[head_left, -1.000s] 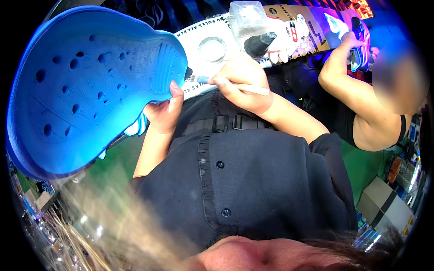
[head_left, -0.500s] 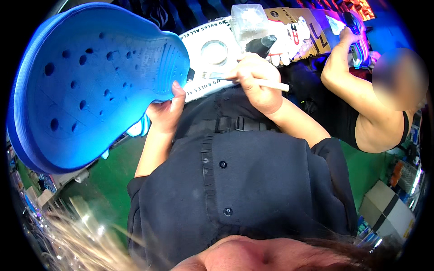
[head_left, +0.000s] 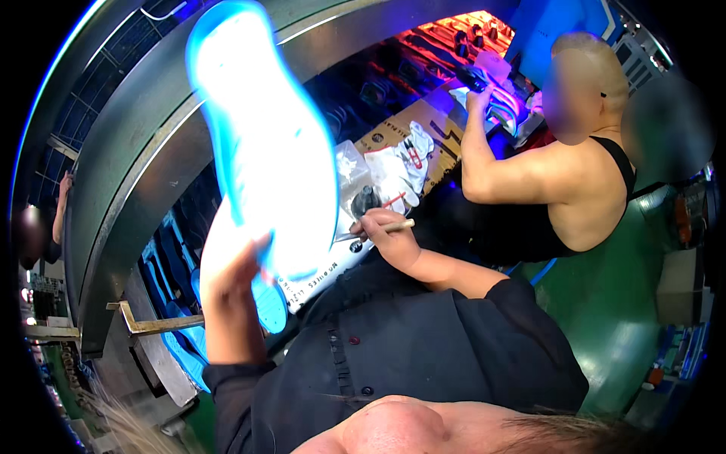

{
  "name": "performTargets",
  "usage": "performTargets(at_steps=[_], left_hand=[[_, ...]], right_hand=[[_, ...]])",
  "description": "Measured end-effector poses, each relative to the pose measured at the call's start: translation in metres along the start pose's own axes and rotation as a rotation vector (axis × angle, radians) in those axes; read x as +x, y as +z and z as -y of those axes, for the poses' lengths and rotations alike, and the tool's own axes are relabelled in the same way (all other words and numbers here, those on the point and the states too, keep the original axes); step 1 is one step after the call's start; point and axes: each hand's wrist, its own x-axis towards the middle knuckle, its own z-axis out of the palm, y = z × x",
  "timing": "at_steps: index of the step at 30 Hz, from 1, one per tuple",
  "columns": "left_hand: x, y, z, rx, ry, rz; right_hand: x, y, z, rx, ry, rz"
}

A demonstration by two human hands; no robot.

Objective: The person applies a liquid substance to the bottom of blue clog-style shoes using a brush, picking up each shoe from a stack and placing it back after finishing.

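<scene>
Left hand (head_left: 234,291): fingers wrapped around the heel of the blue shoe sole (head_left: 261,144).
Sole: now raised high and turned edgewise, overexposed; earlier held low, its perforated face shown.
Right hand (head_left: 389,236): a thin brush (head_left: 395,225) pinched, drawn off the sole.
Beyond: cluttered bench (head_left: 408,136), seated co-worker (head_left: 560,181).

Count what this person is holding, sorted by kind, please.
Blue shoe soles: 1, raised in the left hand, sole
Thin brush-like sticks: 1, in the right hand, stick
Total: 2
</scene>
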Motion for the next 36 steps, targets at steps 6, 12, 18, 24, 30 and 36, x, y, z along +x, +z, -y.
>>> performTargets(at_steps=[6, 12, 18, 24, 30, 36], left_hand=[[0.156, 0.006, -0.026, -0.38, 0.081, 0.1], [0.08, 0.005, 0.011, -0.077, -0.041, 0.288], [-0.065, -0.147, 0.11, 0.539, -0.128, -0.418], [-0.236, -0.248, 0.14, 1.593, -0.411, -1.12], [-0.259, -0.268, 0.15, 0.544, -0.598, -1.005], [-0.232, -0.247, 0.137, -0.52, -0.087, -0.6]], right_hand=[[-0.008, 0.001, -0.004, 0.019, 0.077, 0.028], [-0.017, -0.007, -0.014, -0.031, 0.141, -0.003], [-0.01, 0.0, -0.024, 0.055, 0.247, 0.054], [-0.003, 0.023, -0.031, 0.072, 0.291, 0.138], [-0.004, 0.039, -0.032, 0.122, 0.332, 0.179], [-0.008, 0.039, -0.032, 0.143, 0.363, 0.141]])
